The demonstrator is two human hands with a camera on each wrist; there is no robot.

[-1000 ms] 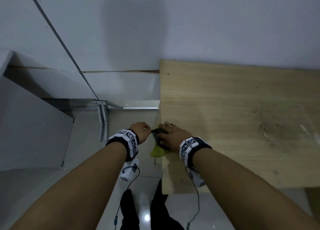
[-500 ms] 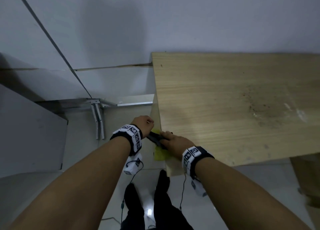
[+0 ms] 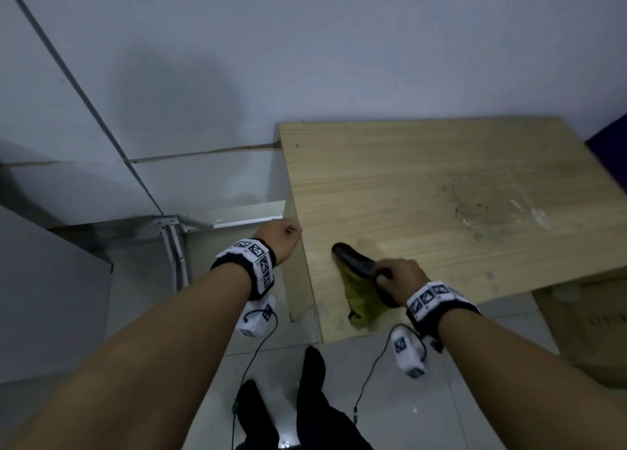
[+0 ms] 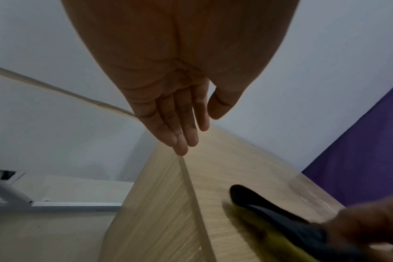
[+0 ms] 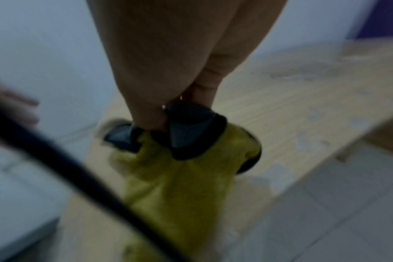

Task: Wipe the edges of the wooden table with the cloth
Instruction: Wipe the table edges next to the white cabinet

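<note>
The wooden table (image 3: 424,192) stands against the white wall, its left edge (image 4: 191,195) running toward me. A yellow-green cloth with a dark grey part (image 3: 359,287) lies on the near left corner of the tabletop. My right hand (image 3: 397,276) grips the cloth (image 5: 186,159) from above, fingers curled into the dark part. My left hand (image 3: 281,237) hangs just off the table's left edge. In the left wrist view its fingers (image 4: 180,131) are straight and together, holding nothing, tips close above the edge.
A dusty, speckled patch (image 3: 481,205) marks the tabletop's right half. A white panel and metal bracket (image 3: 173,232) stand left of the table on the tiled floor. Something purple (image 3: 610,144) is at the far right. Cables (image 3: 251,354) dangle from both wrists.
My left hand has let go of the cloth and stays by the left edge. My right hand has pulled the cloth off the left edge, rightward onto the tabletop.
</note>
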